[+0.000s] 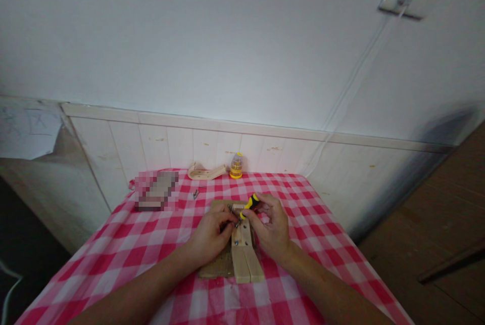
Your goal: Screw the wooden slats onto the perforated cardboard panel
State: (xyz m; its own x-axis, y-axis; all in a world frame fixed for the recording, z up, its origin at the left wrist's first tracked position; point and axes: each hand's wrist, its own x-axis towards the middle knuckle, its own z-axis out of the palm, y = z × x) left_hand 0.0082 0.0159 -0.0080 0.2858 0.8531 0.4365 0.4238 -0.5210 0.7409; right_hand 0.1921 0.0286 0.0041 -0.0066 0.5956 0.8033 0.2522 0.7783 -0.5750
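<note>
A yellow-and-black screwdriver (252,201) is gripped near its handle by my right hand (276,226), tilted with its tip pointing down to the left. The tip meets a pale wooden piece (247,262), which has dark holes and a few metal screws (237,243) along it. My left hand (212,230) is closed in a pinch beside the screwdriver's tip, against the wood's left edge. Whatever sits between those fingertips is too small and hidden to make out. Beneath the wooden piece lies a brown board (215,268), which may be cardboard.
At the table's back stand a curved wooden piece (206,173) and a yellow-based clear container (236,167). Small metal screws (195,194) lie on the checked tablecloth (159,244). A pixelated flat object (157,192) is at the left. Behind runs a wall (212,52).
</note>
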